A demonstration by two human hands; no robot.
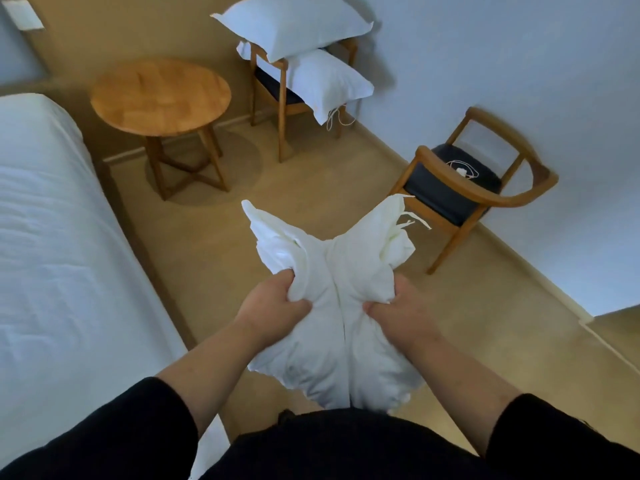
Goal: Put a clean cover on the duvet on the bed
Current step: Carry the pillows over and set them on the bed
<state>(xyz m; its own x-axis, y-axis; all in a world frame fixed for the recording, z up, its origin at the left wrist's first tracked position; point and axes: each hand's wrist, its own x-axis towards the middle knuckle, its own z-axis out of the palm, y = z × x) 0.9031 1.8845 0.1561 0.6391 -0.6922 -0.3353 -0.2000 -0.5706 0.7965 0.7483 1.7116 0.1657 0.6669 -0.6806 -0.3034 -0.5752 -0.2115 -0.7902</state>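
A bunched white cover (332, 299) is held in the air in front of the body, above the floor (311, 188) and just to the right of the bed (52, 237). It is gripped by both hands: the left hand (273, 303) is closed around a fistful of cloth on one side, and the right hand (398, 306) is closed around a fistful on the other, so that two corners stick up beyond the fingers. Thin ties can be seen at the right corner. No readable writing, label or brand can be made out anywhere. One round wooden table (161, 95) is seen beside the bed. Two wooden chairs are counted: the far chair (277, 88) is loaded with two white pillows (294, 26), and on the dark seat of the near chair (485, 188) lies one small white object, too blurred to identify.
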